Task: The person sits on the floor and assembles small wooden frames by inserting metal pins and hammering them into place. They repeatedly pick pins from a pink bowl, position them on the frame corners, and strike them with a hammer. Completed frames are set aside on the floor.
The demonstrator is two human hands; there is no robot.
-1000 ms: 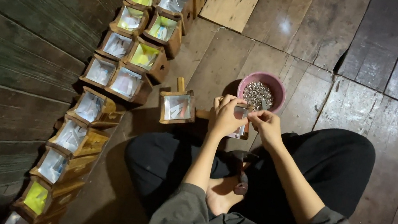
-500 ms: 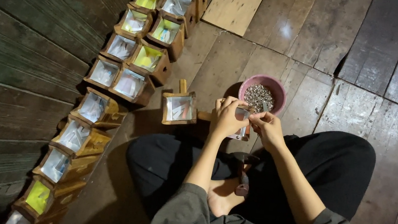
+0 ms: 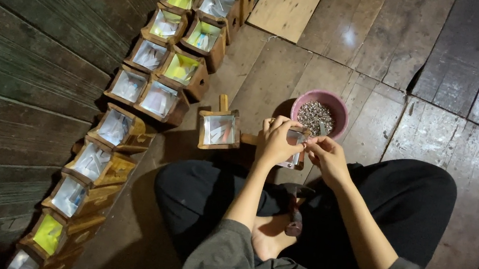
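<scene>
In the head view, the person sat cross-legged on a worn plank floor (image 3: 460,76), both hands raised together just near of a pink bowl (image 3: 319,115). The left hand (image 3: 277,142) was curled closed around a small wooden box (image 3: 293,150), gripping its left side, while the right hand (image 3: 323,157) pinched at the box's right edge with fingertips drawn together; whether it also held a small metal piece could not be told. The box lay directly between the two hands, touching both, its long axis running roughly left to right, and the left hand covered more of it. The bowl, round and smooth-walled plastic, held a heap of small shiny metal pieces (image 3: 315,116) and stood just beyond the hands.

Just left of the hands stood a single open wooden box (image 3: 219,129), square, with pale glossy lining. Farther left, a long row of similar boxes (image 3: 153,90) ran along a dark plank wall (image 3: 22,65), some lined yellow-green, others whitish. A hammer (image 3: 296,211) rested in the person's lap, near of the hands.
</scene>
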